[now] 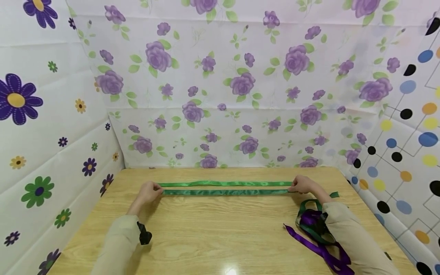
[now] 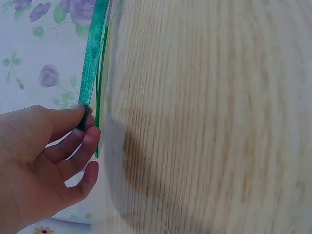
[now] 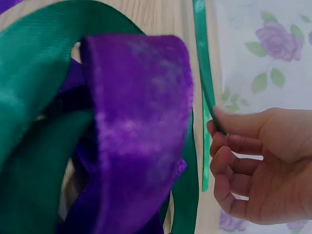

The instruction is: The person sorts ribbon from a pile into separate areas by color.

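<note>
A dark green ribbon [image 1: 223,192] is stretched straight across the far part of the table, its two ends in my hands. My left hand [image 1: 149,191] pinches its left end between thumb and fingers, as the dark green strip [image 2: 90,63] in the left wrist view shows. At the other end my right hand [image 1: 304,185] pinches the ribbon's tip. Just behind it, a brighter green ribbon [image 1: 223,183] lies nearly parallel on the table. In the right wrist view that brighter ribbon [image 3: 205,165] passes behind the fingers.
Under and beside my right forearm lies a loose pile of ribbon: a purple ribbon [image 1: 302,237] and a dark green ribbon [image 1: 302,210] in loops. The pile's purple loop [image 3: 141,122] fills much of the right wrist view. Behind the wooden table [image 1: 206,236] hangs a flowered cloth [image 1: 220,76].
</note>
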`<control>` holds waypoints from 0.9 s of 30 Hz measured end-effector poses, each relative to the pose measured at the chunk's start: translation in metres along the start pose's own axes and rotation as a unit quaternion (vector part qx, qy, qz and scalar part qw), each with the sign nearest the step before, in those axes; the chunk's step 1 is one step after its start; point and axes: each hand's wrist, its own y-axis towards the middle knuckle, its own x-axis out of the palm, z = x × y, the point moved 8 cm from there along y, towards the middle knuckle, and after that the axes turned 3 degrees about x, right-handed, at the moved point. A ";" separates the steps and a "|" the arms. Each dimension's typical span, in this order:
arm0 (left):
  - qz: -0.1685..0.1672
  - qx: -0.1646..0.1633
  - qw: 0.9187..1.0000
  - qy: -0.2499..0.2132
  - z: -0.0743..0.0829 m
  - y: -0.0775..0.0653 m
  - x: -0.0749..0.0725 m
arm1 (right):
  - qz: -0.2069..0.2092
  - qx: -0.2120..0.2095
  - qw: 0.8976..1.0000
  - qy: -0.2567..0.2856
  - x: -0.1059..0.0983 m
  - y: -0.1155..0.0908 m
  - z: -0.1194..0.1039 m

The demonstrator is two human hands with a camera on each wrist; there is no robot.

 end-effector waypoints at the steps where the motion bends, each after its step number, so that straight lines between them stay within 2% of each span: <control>1: -0.001 0.000 1.000 0.001 0.000 0.001 0.001 | 0.001 0.006 1.000 0.001 0.001 0.002 0.002; 4: -0.001 -0.011 1.000 0.003 0.000 0.006 0.004 | 0.000 0.020 1.000 0.000 0.002 0.007 0.008; 11: 0.003 -0.090 0.996 0.029 -0.009 0.010 0.009 | 0.011 0.053 0.998 -0.013 0.002 0.012 0.015; 15: 0.009 -0.117 0.992 0.046 -0.010 0.010 0.009 | 0.016 0.064 0.998 -0.023 0.003 0.014 0.017; 20: 0.015 -0.129 0.990 0.059 -0.009 0.011 0.008 | 0.020 0.089 0.995 -0.025 0.003 0.016 0.021; 27: 0.023 -0.116 0.990 0.074 -0.010 0.009 0.005 | 0.027 0.105 0.994 -0.025 0.001 0.015 0.024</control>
